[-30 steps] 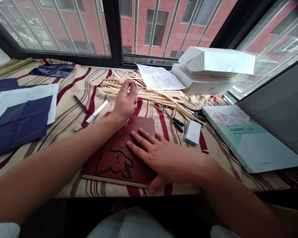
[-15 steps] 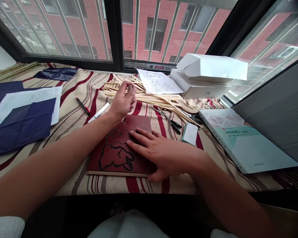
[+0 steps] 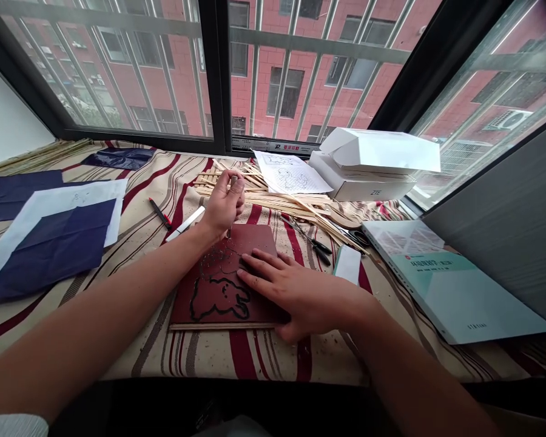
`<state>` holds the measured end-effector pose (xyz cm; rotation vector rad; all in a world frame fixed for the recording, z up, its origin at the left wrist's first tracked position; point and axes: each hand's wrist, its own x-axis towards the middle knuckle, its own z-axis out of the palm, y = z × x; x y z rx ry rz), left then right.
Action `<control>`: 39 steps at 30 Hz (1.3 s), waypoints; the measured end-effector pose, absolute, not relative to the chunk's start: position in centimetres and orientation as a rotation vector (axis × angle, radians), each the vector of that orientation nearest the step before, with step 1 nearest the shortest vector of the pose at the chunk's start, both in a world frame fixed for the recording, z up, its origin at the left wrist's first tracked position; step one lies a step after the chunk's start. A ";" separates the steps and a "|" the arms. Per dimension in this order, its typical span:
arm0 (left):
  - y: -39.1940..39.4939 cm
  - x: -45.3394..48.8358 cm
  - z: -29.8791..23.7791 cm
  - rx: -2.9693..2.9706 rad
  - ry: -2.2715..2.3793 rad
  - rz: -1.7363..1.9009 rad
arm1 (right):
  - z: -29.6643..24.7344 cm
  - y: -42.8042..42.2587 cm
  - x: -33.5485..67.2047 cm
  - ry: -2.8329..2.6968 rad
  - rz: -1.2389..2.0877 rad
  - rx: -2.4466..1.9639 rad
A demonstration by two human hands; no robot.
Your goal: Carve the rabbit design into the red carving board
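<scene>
My left hand is raised above the far edge of a dark red board, pinching a short grey tool between thumb and fingers. The tool's shape is mostly hidden by my fingers. My right hand lies flat on the board's right side, fingers spread, holding nothing. Carved into the board's surface is a black-edged outline of a cartoon figure, with scattered marks above it. Part of the board lies under my right hand.
Thin wooden sticks and a line drawing on paper lie beyond the board, beside a white ZTE box. Black-handled scissors, pens, blue sheets and a textbook rest on the striped cloth, below a barred window.
The view has tilted upward, so the window fills more of the frame and the board sits lower. Both hands keep the same pose, with the tool still pinched in my left hand.
</scene>
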<state>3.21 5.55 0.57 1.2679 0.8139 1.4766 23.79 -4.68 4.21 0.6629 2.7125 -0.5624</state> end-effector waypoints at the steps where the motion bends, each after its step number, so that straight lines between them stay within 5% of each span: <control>1: 5.6 3.3 0.5 1.268 0.809 1.500 | 4.2 -4.5 23.9 2.717 -0.568 0.665; 39: 6.7 3.4 0.2 1.183 0.873 1.472 | 2.7 -1.8 24.1 2.703 -0.681 0.681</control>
